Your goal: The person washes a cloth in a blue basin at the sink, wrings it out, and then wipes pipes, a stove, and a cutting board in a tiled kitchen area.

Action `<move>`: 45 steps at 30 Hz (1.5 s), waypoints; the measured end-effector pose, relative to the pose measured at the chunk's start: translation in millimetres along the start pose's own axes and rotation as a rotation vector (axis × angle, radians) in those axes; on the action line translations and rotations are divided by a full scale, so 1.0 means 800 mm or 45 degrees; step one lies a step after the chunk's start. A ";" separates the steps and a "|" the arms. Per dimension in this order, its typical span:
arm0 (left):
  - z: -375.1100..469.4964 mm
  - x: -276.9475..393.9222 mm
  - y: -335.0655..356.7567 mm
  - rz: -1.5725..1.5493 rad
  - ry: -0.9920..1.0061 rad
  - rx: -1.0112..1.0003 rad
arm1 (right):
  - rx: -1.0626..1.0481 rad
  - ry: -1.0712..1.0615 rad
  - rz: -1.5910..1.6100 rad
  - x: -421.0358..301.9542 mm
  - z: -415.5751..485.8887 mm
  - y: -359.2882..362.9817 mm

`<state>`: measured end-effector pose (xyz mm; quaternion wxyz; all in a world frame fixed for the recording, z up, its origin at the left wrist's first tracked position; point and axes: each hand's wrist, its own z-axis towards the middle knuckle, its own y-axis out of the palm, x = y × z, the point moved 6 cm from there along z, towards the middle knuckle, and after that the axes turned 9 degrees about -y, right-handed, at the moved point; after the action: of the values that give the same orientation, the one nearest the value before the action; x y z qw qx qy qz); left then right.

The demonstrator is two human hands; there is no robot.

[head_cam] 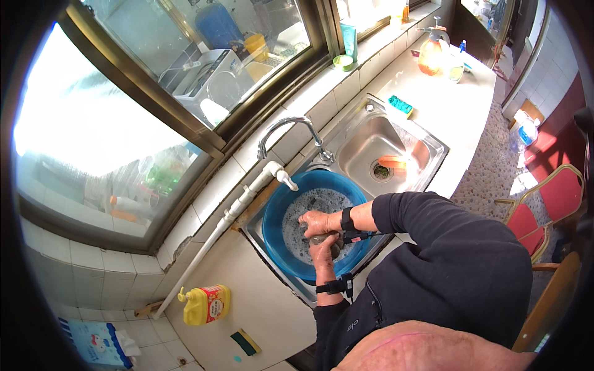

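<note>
A blue plastic basin (270, 232) of sudsy water (297, 204) stands over the left bowl of a steel double sink. Inside it, my left hand (323, 250) grips a wet, greyish-brown cloth-like item (335, 251). My right hand (318, 222) is just above my left in the picture, its fingers curled at the same soaked bundle, partly hidden by the hands and foam. Dark bits of material show in the suds. Both wrists wear black straps with small devices. A white plastic tap (285, 178) reaches over the basin's rim.
A chrome gooseneck faucet (297, 119) rises behind the sink. Orange pieces (392, 162) lie in the right bowl (362, 143). A green sponge (400, 105), a spray bottle (430, 58), a yellow detergent jug (207, 304) and another sponge (245, 342) are on the counter (274, 315).
</note>
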<state>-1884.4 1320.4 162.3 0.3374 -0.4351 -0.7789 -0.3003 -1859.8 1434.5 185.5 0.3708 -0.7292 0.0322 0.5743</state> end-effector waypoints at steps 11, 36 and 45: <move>0.010 -0.004 -0.002 0.583 0.201 0.583 | 0.215 0.108 -0.140 0.010 -0.013 0.005; -0.052 0.014 0.000 -0.200 -0.119 -0.208 | 0.028 -0.020 0.275 -0.049 -0.040 -0.019; -0.005 0.003 -0.024 0.099 0.122 0.191 | 0.079 0.198 -0.324 -0.057 -0.016 0.009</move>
<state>-1901.1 1309.8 163.0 0.4172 -0.4238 -0.7647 -0.2481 -1867.9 1404.8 222.1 0.4593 -0.7578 -0.0142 0.4631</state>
